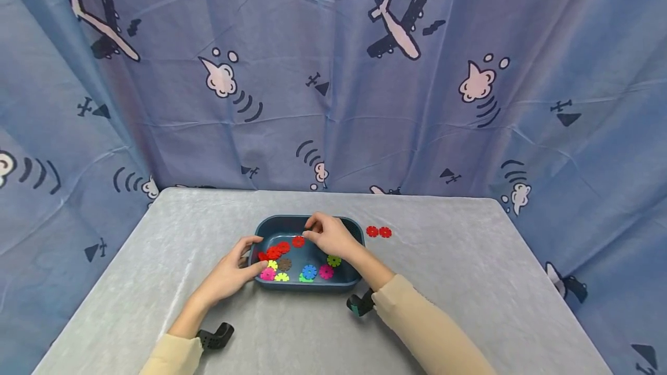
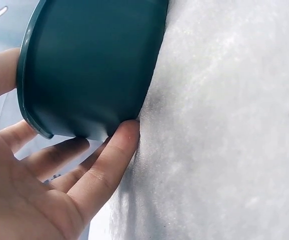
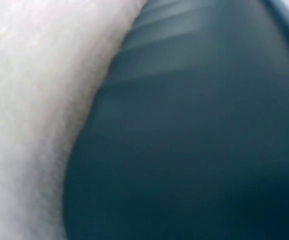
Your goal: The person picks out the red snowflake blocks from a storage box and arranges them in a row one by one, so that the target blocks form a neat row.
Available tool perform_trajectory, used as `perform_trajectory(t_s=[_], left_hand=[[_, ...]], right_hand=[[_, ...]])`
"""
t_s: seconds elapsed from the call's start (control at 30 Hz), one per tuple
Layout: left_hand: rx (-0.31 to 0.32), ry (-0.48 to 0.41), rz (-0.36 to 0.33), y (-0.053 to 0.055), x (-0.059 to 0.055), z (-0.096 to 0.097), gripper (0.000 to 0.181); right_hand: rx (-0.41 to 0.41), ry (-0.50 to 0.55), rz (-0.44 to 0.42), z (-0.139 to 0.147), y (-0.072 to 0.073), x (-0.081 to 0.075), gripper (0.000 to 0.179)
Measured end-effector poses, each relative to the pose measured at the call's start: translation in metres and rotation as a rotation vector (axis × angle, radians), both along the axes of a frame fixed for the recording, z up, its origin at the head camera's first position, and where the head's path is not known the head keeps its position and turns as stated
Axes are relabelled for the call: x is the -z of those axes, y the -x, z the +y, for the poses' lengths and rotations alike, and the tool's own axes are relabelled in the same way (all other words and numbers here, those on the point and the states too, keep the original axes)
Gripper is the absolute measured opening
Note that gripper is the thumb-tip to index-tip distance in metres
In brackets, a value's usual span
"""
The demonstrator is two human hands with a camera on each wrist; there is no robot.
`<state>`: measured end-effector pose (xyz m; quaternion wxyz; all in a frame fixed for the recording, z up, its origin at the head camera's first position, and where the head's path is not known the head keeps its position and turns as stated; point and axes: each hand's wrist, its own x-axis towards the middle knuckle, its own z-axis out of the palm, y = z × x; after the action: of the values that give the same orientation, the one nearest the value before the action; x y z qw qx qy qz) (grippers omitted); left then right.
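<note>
A dark teal plastic bin (image 1: 325,286) holds several flower-shaped plastic discs. Red discs (image 1: 274,252) cluster at its left, and a single red disc (image 1: 298,241) lies near the middle. My left hand (image 1: 231,274) grips the bin's left end, thumb over the near rim and fingers against the outer wall, as the left wrist view shows. Over the bin's far right part, my right hand (image 1: 330,237) reaches in with bent fingers, thumb and index finger apart just above the single red disc. No disc shows between them. In the right wrist view the bin's outer wall (image 3: 184,130) hides that hand.
Two red discs (image 1: 378,231) lie side by side on the pale cloth-covered table (image 1: 443,282), right of the bin. Pink, yellow, blue, green and brown discs (image 1: 310,272) sit in the bin's near half. A blue patterned curtain (image 1: 333,103) hangs behind the table.
</note>
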<state>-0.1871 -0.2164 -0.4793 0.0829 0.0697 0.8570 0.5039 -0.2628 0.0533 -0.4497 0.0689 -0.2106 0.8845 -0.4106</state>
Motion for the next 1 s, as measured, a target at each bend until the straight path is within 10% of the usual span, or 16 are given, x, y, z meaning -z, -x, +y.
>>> perform_trajectory(t_s=[1.0], left_hand=[[0.006,0.001,0.007,0.001,0.000,0.000,0.060]], right_hand=[[-0.024,-0.258,0.032,-0.025,0.012,0.033,0.025]])
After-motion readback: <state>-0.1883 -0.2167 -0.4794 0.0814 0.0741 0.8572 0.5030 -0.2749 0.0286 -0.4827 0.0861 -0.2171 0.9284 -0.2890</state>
